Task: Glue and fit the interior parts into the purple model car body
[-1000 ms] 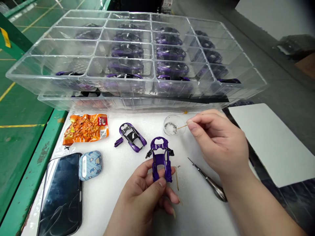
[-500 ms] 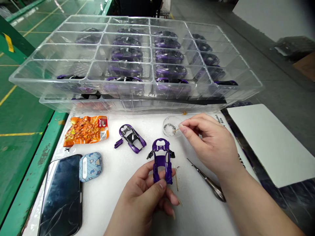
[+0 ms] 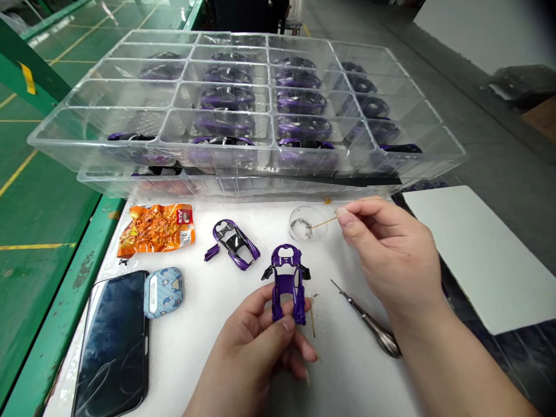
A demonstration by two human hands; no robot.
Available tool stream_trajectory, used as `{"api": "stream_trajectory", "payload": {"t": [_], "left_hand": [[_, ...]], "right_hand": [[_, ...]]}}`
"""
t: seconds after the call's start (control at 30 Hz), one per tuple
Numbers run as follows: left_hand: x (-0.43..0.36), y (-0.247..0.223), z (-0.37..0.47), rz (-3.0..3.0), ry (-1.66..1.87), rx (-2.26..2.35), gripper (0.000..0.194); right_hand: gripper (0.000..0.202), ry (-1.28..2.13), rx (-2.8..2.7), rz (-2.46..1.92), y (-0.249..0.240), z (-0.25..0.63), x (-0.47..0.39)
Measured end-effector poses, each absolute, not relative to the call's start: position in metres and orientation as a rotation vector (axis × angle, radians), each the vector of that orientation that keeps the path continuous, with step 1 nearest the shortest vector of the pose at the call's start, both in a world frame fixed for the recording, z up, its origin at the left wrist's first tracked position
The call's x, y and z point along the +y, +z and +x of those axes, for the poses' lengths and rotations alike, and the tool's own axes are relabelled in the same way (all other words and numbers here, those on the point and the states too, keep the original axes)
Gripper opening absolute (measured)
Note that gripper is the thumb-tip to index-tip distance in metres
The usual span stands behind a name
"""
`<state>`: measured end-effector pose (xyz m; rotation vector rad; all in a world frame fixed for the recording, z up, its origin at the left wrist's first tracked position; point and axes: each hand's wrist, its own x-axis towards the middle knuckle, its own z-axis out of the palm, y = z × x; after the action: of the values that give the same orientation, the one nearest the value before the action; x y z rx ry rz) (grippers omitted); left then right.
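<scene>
Between the thumb and fingers of my left hand point(image 3: 264, 341) is a purple toy car body shell point(image 3: 285, 284), held by its lower end with small black parts sticking out at both sides. My right hand point(image 3: 391, 249) pinches a thin wooden toothpick point(image 3: 325, 222), whose far tip reaches into a small clear round dish point(image 3: 307, 209) with grey-white residue in it. A second purple and black car shell point(image 3: 236, 243) lies on the white work surface, a loose purple piece point(image 3: 212, 252) beside it. Another wooden stick point(image 3: 313, 321) rests by my left fingertips.
Clear compartment trays point(image 3: 226, 153) holding several purple car shells are stacked at the back. A metal-handled pick tool point(image 3: 369, 321) lies near my right wrist. On the left are an orange snack packet point(image 3: 156, 229), a phone point(image 3: 113, 341) and a blue patterned case point(image 3: 164, 292). A white board point(image 3: 482, 255) lies at right.
My right hand has moved right, away from the dish, and more of the toothpick shows. My left hand keeps the car shell in nearly the same place.
</scene>
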<state>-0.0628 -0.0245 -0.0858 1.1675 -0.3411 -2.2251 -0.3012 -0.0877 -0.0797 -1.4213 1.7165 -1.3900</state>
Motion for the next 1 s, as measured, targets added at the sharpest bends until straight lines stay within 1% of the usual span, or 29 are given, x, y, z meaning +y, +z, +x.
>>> {"api": "stream_trajectory", "payload": {"t": [0.13,0.3,0.63,0.8,0.9,1.0], "left_hand": [[-0.024,-0.086,-0.062,1.17,-2.24,-0.348,0.056],[-0.024,-0.085,-0.062,1.172,-2.232,-0.355,0.052],[-0.027,-0.078,-0.063,1.178,-2.217,-0.331,0.055],[-0.023,-0.089,-0.062,1.139,-2.228,-0.354,0.053],[-0.021,-0.095,-0.062,1.113,-2.23,-0.354,0.05],[-0.022,-0.092,-0.061,1.127,-2.243,-0.338,0.053]], "right_hand": [[0.01,-1.399,1.699,-1.407,-0.08,-0.301,-0.088],[0.01,-1.396,1.713,-1.419,-0.079,-0.3,-0.089],[0.015,-1.389,1.719,-1.419,-0.081,-0.302,-0.089],[0.026,-1.433,1.637,-1.165,-0.09,-0.304,-0.092],[0.029,-1.475,1.483,-0.974,-0.091,-0.304,-0.096],[0.035,-1.486,1.32,-0.79,-0.087,-0.306,-0.101]]}}
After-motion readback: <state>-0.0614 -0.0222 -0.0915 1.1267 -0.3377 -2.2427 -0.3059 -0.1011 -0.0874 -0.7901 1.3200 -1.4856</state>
